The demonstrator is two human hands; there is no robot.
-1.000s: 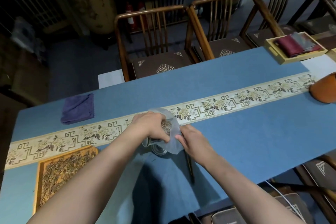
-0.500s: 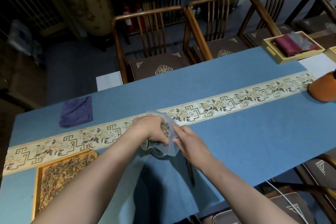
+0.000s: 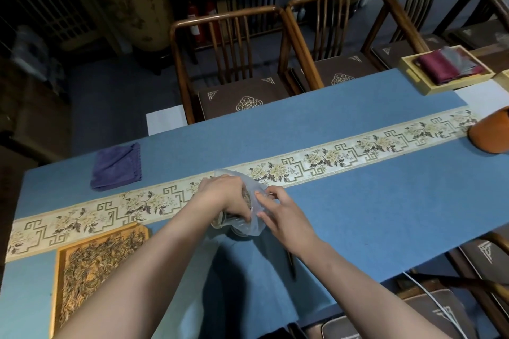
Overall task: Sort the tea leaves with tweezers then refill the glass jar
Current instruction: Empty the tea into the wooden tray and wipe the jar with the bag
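Holding a clear plastic bag (image 3: 254, 210) of tea leaves over a glass jar (image 3: 224, 221), both hands meet at mid-table on the blue cloth (image 3: 358, 201). Left hand (image 3: 225, 197) has fingers curled and pressed around the bag and jar mouth; right hand (image 3: 281, 215) pinches the bag's edge between thumb and fingertips. Jar contents are mostly hidden by hand and plastic; brown leaves show inside the bag. Wooden tray (image 3: 59, 283), near left, holds a spread layer of loose tea leaves. Dark tweezers (image 3: 290, 261) lie on the cloth under the right wrist, partly covered. Purple towel (image 3: 117, 166) lies folded at far left. Yellow box (image 3: 443, 70), far right, holds red and grey cloths. Orange pot (image 3: 491, 133) sits at right edge. Floral runner (image 3: 330, 159) crosses the table. No writing is legible.
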